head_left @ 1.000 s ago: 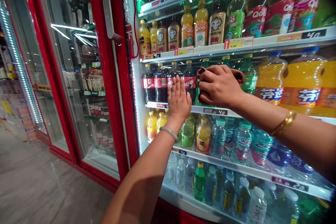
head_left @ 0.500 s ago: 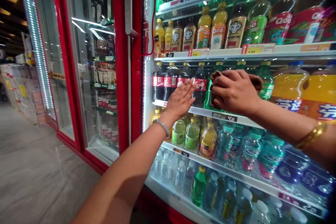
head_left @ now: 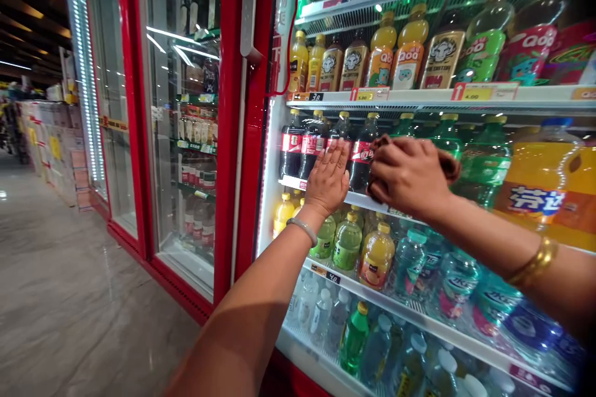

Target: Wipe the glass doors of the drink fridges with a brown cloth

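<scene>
Currently, both hands are raised before a stocked drinks cooler. Right hand (head_left: 410, 177): grip clamped on a bunched brown cloth (head_left: 449, 166), which shows at both sides of the fingers. Cloth location: in front of the middle shelf, beside the red-labelled dark bottles (head_left: 291, 146) and overlapping the green bottles (head_left: 487, 161) in view. Left hand (head_left: 328, 180): grip empty and flat, fingers extended close together and pointing up, back of hand to the camera, overlapping the dark bottles. Contact of either hand or the cloth with a glass pane: cannot tell. Worn items: grey bangle (head_left: 303, 231) at left wrist, gold bracelet (head_left: 535, 263) on right forearm. Large orange bottles (head_left: 535, 183) stand right of the green ones. Red-framed glass doors (head_left: 228, 136) stand to the left, above a grey floor (head_left: 116, 322).
</scene>
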{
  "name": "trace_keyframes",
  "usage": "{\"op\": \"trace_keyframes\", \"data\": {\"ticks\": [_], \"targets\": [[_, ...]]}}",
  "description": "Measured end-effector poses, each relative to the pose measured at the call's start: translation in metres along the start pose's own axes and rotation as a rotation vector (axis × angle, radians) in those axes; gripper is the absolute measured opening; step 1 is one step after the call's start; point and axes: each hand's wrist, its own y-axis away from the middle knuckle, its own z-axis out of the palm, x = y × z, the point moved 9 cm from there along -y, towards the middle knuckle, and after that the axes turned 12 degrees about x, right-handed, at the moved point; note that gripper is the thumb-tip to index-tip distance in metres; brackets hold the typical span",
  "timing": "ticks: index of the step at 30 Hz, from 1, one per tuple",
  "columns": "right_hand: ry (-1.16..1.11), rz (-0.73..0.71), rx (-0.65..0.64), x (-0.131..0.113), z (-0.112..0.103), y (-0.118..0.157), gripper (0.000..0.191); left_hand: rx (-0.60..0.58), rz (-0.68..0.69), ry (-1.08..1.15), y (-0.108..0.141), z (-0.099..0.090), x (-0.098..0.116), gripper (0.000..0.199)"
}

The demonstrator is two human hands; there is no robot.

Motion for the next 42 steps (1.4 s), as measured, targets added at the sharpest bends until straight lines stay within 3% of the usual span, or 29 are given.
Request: {"op": "trace_keyframes", "data": {"ticks": [2,4,5,7,10,12,16,19,22,26,29,33,36,39,42], "targets": [[-0.103,-0.143,-0.025,-0.041,0.007,0.008,0.016,0.026,-0.079,-0.003,0.002,0.0,-0.01,0.063],[-0.232,-0.304,-0.045,-0.068,0.014,0.008,0.015,0.025,-0.099,0.006,0.002,0.003,-0.016,0.061],[-0.267,-0.354,-0.048,-0.069,0.017,0.004,0.014,0.02,-0.096,0.011,0.002,0.004,-0.017,0.061],[-0.226,-0.336,-0.025,-0.046,0.021,-0.011,0.016,0.014,-0.086,0.013,0.001,0.005,-0.019,0.06],[0.008,-0.109,0.073,0.008,0.021,-0.036,0.019,0.011,-0.044,0.002,0.0,0.003,-0.016,0.059],[0.121,0.027,0.123,0.019,0.021,-0.04,0.02,0.015,-0.016,-0.019,0.002,0.001,-0.013,0.059],[0.097,0.054,0.117,-0.027,0.026,-0.024,0.017,0.066,-0.088,-0.05,0.013,-0.002,-0.019,0.062],[-0.04,-0.16,0.029,-0.06,0.022,-0.002,0.021,0.08,-0.171,-0.031,0.021,-0.003,-0.024,0.062],[-0.095,-0.34,-0.08,-0.049,0.015,0.008,0.022,0.082,-0.204,0.011,0.025,-0.004,-0.021,0.059],[0.071,-0.135,-0.02,-0.013,0.023,-0.021,0.019,0.114,-0.259,0.064,0.037,-0.008,-0.019,0.061],[0.132,-0.041,0.046,-0.038,0.035,-0.025,0.02,0.116,-0.258,0.103,0.052,-0.014,-0.02,0.068],[-0.003,-0.22,-0.041,-0.081,0.036,0.007,0.024,0.069,-0.192,0.173,0.065,-0.02,-0.027,0.064],[-0.026,-0.316,-0.093,-0.07,0.031,0.013,0.023,0.068,-0.173,0.209,0.061,-0.022,-0.038,0.057],[0.095,-0.137,-0.01,-0.044,0.042,-0.018,0.023,0.138,-0.227,0.169,0.047,-0.021,-0.058,0.057],[0.124,0.049,0.04,-0.052,0.063,-0.039,0.027,0.139,-0.204,0.104,0.037,-0.019,-0.072,0.058]]}}
